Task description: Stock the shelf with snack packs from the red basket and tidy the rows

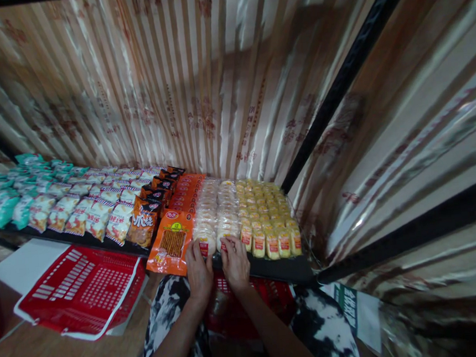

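At the front edge of the shelf, my left hand curls its fingers and thumb around the front packet of a row of round white wrapped snack cakes. Beside it, my right hand has its fingers bent onto the front packet of a second white row, partly covering it. Right of my hands stand rows of yellow wrapped snack cakes with red labels. A large orange snack bag leans to the left of my left hand.
White chip bags, brown-orange bags and teal bags fill the shelf's left. Red baskets lie below, one at left and another beneath my hands. A black post rises at right before a striped curtain.
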`<state>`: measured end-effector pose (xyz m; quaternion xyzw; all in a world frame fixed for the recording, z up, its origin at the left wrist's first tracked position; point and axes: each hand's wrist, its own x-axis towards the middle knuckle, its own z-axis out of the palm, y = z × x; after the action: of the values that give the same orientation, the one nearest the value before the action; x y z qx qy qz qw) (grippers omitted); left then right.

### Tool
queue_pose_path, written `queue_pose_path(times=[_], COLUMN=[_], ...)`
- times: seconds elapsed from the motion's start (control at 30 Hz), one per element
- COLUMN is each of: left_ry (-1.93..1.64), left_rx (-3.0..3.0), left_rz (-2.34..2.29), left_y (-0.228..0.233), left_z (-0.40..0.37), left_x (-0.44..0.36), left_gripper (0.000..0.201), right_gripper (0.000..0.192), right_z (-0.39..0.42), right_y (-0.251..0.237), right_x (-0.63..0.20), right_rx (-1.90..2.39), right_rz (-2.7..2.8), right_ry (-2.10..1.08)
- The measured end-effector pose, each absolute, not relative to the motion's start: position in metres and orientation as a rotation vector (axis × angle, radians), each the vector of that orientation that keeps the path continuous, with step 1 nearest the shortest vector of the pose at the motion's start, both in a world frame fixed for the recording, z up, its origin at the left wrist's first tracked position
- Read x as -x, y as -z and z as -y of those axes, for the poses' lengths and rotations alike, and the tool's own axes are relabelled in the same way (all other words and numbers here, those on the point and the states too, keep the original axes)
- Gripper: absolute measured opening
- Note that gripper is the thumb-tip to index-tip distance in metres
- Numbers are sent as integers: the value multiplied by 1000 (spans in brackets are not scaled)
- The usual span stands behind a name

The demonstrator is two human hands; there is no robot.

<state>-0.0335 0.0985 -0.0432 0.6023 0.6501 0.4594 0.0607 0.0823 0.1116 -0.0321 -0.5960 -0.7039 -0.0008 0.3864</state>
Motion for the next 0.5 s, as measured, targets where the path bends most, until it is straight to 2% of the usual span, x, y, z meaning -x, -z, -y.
queue_pose_path(times=[0.5], left_ry=[-1376], left_rx=[-1821], left_rz=[-1966], left_y=[45], left_z=[-100], left_x=[33], left_gripper=[45], right_gripper=[33], right_z=[-115], right_y=[32], right_x=[-78], right_rx=[1551], right_rz=[1750], right_ry=[-16])
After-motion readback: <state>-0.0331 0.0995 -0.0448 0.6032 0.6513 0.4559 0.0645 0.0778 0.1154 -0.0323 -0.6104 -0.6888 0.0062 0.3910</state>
